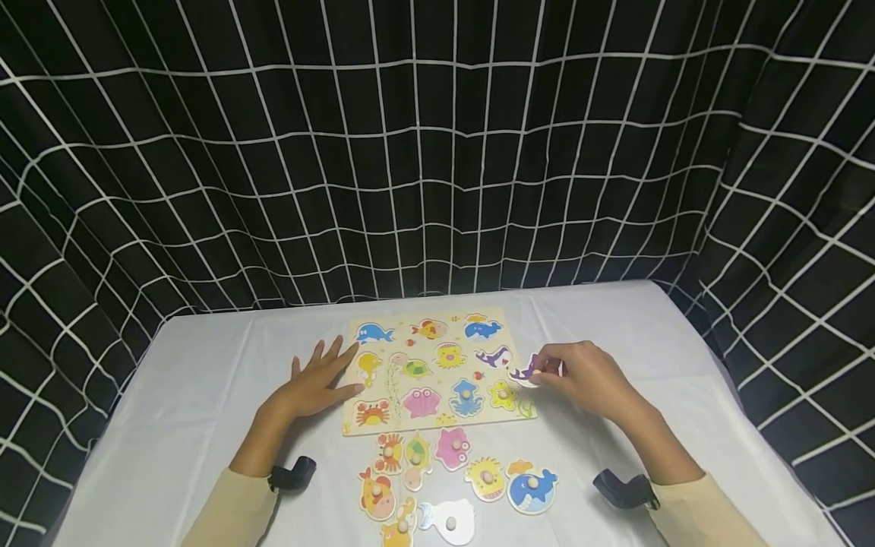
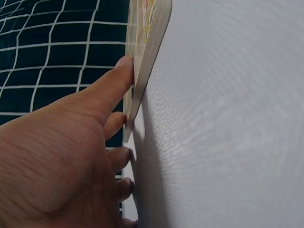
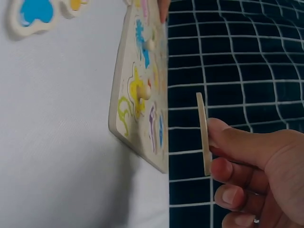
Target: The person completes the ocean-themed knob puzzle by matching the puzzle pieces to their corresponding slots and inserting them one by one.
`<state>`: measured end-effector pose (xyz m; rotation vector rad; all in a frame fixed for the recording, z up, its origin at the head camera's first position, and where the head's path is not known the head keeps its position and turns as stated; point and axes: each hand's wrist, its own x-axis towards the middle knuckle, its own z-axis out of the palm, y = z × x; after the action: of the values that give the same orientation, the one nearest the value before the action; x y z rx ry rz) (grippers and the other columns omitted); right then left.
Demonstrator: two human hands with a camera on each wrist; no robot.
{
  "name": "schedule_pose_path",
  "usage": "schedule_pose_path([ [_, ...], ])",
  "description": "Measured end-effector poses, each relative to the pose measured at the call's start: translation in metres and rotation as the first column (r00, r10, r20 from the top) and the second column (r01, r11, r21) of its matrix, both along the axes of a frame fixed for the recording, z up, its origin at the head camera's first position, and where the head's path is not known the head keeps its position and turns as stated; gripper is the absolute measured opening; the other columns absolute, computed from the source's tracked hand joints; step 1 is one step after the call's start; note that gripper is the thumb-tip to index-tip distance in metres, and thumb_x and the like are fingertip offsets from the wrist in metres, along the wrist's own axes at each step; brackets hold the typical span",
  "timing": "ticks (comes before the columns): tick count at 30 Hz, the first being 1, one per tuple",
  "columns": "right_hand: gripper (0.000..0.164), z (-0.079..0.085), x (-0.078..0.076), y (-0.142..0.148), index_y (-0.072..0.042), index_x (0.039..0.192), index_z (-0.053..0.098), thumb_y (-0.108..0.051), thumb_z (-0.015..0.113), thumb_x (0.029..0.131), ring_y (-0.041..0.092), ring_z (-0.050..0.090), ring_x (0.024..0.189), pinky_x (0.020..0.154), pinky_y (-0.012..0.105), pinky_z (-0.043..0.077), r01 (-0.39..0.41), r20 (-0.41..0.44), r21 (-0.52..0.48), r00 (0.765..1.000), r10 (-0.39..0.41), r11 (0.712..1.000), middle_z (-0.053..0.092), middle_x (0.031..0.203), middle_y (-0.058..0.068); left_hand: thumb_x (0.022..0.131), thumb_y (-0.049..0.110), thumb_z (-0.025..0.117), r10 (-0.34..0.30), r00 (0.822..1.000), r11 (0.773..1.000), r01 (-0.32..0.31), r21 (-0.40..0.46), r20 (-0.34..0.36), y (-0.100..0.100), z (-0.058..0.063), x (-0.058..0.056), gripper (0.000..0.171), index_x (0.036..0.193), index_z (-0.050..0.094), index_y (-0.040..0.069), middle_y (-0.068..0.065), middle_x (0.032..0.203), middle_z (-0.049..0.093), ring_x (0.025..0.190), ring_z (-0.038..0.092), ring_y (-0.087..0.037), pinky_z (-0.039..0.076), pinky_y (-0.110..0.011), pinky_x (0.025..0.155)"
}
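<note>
A wooden sea-animal puzzle board [image 1: 437, 380] lies on the white table. My right hand [image 1: 581, 377] pinches a purple puzzle piece [image 1: 524, 374] at the board's right edge, beside the printed purple shape [image 1: 494, 357]. In the right wrist view that puzzle piece [image 3: 203, 135] is seen edge-on, raised above the table, held by thumb and fingers. My left hand [image 1: 311, 389] has its fingers spread, with thumb and index fingertip resting on the board's left edge. A blue squid piece [image 1: 466, 397] and a yellow starfish piece [image 1: 503, 395], both with knobs, sit in the board.
Loose knobbed pieces lie in front of the board: a crab [image 1: 390, 452], a turtle [image 1: 416, 452], a pink piece [image 1: 453, 448], a round yellow piece [image 1: 486, 479], a whale [image 1: 532, 490], a fish [image 1: 377, 494] and a whitish piece [image 1: 456, 522]. A black grid-patterned curtain [image 1: 437, 152] surrounds the table.
</note>
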<state>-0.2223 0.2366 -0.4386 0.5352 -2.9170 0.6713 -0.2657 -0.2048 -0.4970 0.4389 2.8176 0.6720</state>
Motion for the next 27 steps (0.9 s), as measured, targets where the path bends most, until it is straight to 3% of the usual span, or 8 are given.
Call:
schedule_pose_path([
  [8, 0.012, -0.015, -0.021, -0.007, -0.017, 0.084, 0.075, -0.025, 0.084, 0.085, 0.013, 0.049, 0.064, 0.060, 0.032, 0.040, 0.037, 0.016, -0.047, 0.999, -0.037, 0.998, 0.060, 0.067, -0.011, 0.096, 0.054, 0.060, -0.007, 1.000, 1.000, 0.007, 0.002, -0.001, 0.002, -0.002, 0.000, 0.080, 0.161, 0.030, 0.017, -0.018, 0.168, 0.014, 0.154, 0.001, -0.045, -0.005, -0.074, 0.114],
  [16, 0.015, -0.015, -0.033, -0.017, -0.016, 0.085, 0.074, -0.027, 0.083, 0.086, 0.017, 0.051, 0.069, 0.062, 0.033, 0.040, 0.066, 0.048, -0.061, 0.997, -0.063, 0.996, 0.061, 0.070, -0.007, 0.096, 0.053, 0.061, -0.005, 1.000, 1.000, 0.005, -0.002, -0.009, 0.000, -0.001, -0.001, 0.079, 0.161, 0.032, 0.018, -0.018, 0.168, 0.014, 0.154, 0.003, -0.046, -0.004, -0.075, 0.113],
  [27, 0.017, -0.024, -0.049, -0.026, -0.017, 0.083, 0.072, -0.030, 0.083, 0.086, 0.016, 0.053, 0.070, 0.065, 0.034, 0.041, 0.058, 0.011, -0.011, 0.998, -0.058, 0.998, 0.061, 0.070, -0.008, 0.097, 0.052, 0.061, -0.009, 1.000, 1.000, 0.009, -0.002, -0.017, -0.001, 0.000, -0.002, 0.078, 0.161, 0.031, 0.017, -0.019, 0.168, 0.014, 0.153, 0.002, -0.046, -0.004, -0.075, 0.113],
])
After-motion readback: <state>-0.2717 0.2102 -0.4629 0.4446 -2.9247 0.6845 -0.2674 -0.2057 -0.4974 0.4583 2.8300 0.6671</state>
